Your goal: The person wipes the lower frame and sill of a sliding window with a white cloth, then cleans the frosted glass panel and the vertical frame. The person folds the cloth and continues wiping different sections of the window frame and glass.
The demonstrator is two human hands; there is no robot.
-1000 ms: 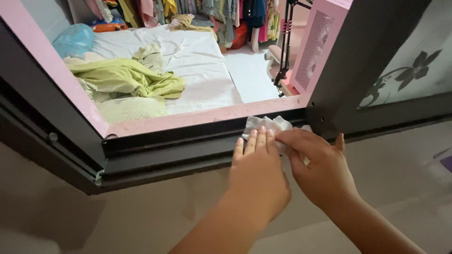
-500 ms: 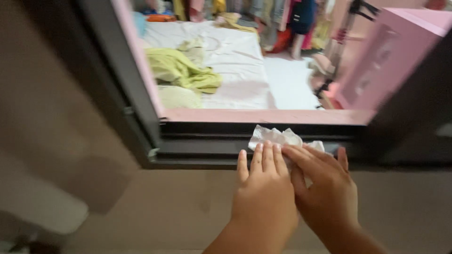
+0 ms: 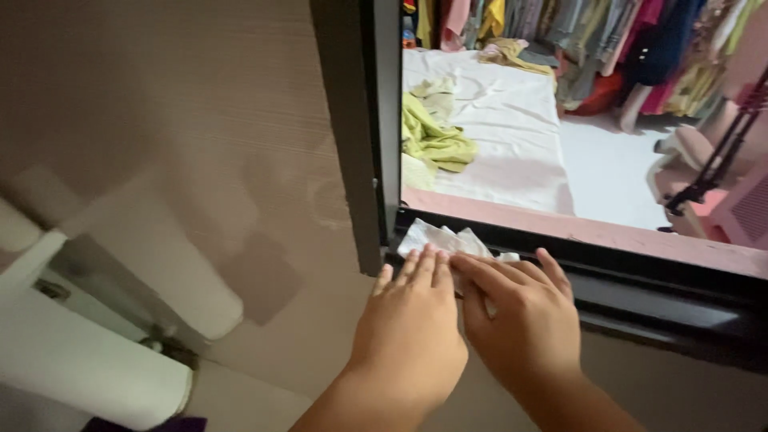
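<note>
A crumpled white cloth (image 3: 432, 238) lies in the black bottom track of a window frame (image 3: 640, 280), close to the frame's left corner. My left hand (image 3: 410, 330) presses flat on the cloth with fingers together. Beside it, my right hand (image 3: 518, 318) also rests on the cloth, its fingers overlapping the left hand's fingertips and its thumb spread toward the right. The part of the cloth under both hands is hidden.
The black vertical frame post (image 3: 364, 128) stands just left of the cloth. A beige wall (image 3: 176, 144) and white pipes (image 3: 88, 376) fill the left. Through the window lie a white bed (image 3: 496, 136) with a yellow-green blanket (image 3: 432, 138), hanging clothes (image 3: 608, 40) and a pink chair (image 3: 704, 160).
Both hands have slid the cloth leftward along the track to the frame's left corner. The view has swung left, bringing the wall and pipes into sight.
</note>
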